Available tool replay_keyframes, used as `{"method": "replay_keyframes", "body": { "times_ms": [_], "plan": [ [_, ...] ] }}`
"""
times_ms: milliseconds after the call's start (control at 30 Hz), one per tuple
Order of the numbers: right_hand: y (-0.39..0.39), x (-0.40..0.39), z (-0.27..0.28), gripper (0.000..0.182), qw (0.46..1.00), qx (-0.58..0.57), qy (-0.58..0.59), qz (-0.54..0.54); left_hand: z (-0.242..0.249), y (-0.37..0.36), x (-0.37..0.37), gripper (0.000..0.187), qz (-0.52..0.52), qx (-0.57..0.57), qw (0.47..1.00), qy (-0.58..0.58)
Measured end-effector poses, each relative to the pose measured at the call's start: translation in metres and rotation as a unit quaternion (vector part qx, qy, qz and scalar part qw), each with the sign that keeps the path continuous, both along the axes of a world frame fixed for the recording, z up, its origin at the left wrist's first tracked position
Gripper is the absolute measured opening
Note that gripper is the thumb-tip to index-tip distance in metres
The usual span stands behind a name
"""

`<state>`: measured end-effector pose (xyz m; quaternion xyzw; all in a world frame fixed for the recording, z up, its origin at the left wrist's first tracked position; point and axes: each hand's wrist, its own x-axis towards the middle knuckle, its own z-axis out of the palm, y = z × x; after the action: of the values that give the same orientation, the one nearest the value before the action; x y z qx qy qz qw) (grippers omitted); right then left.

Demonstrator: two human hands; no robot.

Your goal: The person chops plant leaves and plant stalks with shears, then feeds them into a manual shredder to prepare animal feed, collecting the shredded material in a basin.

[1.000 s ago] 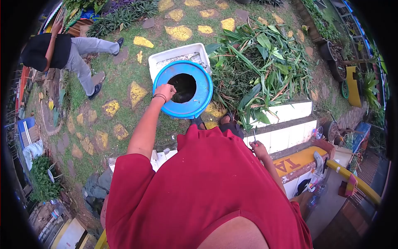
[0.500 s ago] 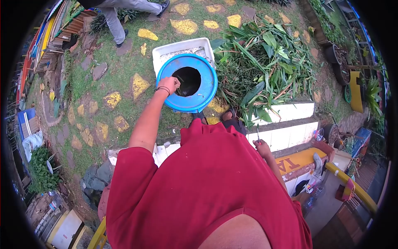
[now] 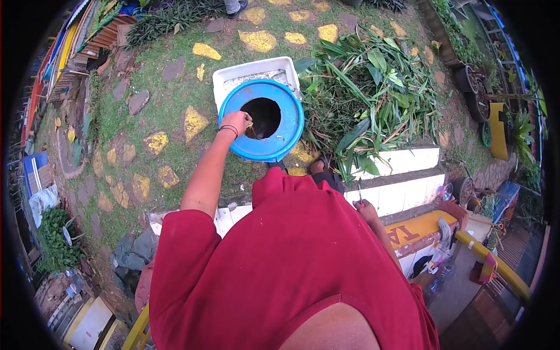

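My left hand (image 3: 237, 121) is closed in a pinch over the left side of a blue plastic drum (image 3: 290, 119), at the edge of its round opening. A small yellowish scrap, maybe a bit of leaf (image 3: 249, 125), shows at the fingertips. The inside of the drum is dark, with something indistinct low down. Down by my right side, my right hand (image 3: 366, 210) is wrapped around a slim tool (image 3: 359, 191) with a reddish handle and a thin pointed end; its exact kind is too small to tell.
A white basin (image 3: 221, 77) sits just behind the drum. To its right lies a big heap of cut leaves and stems (image 3: 373, 93), reaching the white-tiled step (image 3: 402, 160). Yellow-painted stones (image 3: 256, 40) dot the grass. Another person's shoe (image 3: 235, 8) shows at the top.
My left hand has shifted slightly toward the opening's left edge, and the yellowish scrap now shows at its fingers. The other person has walked mostly out of view at the top.
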<state>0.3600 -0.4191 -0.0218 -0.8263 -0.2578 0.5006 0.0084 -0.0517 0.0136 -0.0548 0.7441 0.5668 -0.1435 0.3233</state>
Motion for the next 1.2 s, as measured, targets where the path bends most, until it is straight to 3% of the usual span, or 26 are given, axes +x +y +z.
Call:
{"method": "replay_keyframes", "body": {
  "times_ms": [633,733,933,1000,1200],
  "plan": [
    [-0.011,0.004,-0.005,0.048,1.0,0.005,-0.005,-0.005,-0.004,-0.005,-0.003,0.02,-0.003,0.04,0.999,-0.007],
    [-0.012,0.002,-0.001,0.048,1.0,0.01,-0.015,-0.005,-0.007,-0.004,-0.003,0.019,0.01,0.001,1.0,-0.025],
    [-0.012,0.002,0.001,0.049,1.0,0.007,-0.011,-0.002,-0.008,-0.005,-0.002,0.018,0.001,-0.001,1.0,-0.007],
    [-0.014,0.003,-0.003,0.049,1.0,0.006,-0.007,-0.002,-0.01,-0.007,-0.003,0.02,-0.01,0.052,0.999,-0.009],
    [-0.02,0.006,-0.01,0.049,1.0,0.017,-0.005,-0.009,-0.003,-0.004,0.003,0.029,-0.037,0.015,0.998,0.048]
  ]
}}
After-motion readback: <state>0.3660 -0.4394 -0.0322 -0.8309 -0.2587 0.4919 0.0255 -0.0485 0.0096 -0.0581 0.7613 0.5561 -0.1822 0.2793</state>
